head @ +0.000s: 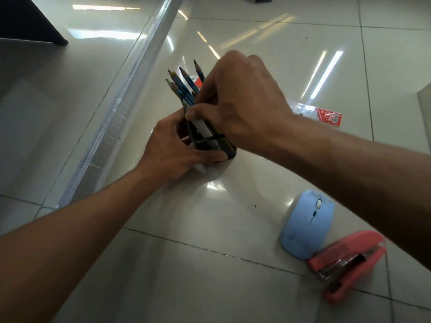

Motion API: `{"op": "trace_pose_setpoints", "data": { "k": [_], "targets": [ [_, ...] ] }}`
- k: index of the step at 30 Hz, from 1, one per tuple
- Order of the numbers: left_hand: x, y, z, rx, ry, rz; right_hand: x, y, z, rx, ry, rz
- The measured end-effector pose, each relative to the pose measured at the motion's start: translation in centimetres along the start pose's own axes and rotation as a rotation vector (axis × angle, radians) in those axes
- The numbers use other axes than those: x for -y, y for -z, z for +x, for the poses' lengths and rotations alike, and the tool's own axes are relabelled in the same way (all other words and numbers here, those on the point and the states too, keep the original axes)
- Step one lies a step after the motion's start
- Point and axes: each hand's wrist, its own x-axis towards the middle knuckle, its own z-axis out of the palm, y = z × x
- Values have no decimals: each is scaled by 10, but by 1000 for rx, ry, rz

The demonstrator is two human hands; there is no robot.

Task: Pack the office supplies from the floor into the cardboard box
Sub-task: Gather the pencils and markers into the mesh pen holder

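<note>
A black mesh pen holder (219,145) lies tilted on the glossy tiled floor, gripped from the left by my left hand (172,150). Several blue pencils (184,87) stick out of it, tips pointing away from me. My right hand (235,99) closes its fingers on that bundle and on a white pen (201,128) at the holder's mouth. A light blue computer mouse (305,224) and a pink stapler (347,264) rest on the floor at the lower right. No cardboard box is in view.
A clear plastic packet with a red label (314,114) lies behind my right wrist. A long transparent ruler-like strip (121,106) runs diagonally across the floor on the left. A dark furniture leg (35,22) stands at the top left.
</note>
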Motion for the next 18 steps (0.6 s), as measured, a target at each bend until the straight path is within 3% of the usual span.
{"op": "trace_pose_setpoints", "data": {
  "k": [6, 10, 18],
  "targets": [
    [1, 2, 0, 46, 3, 14, -37, 42, -8, -125, -10, 38],
    [1, 1, 0, 59, 10, -1, -85, 57, -17, -160, -118, 34],
    [4, 0, 1, 25, 30, 21, -155, 63, -40, -109, -335, -17]
  ]
}}
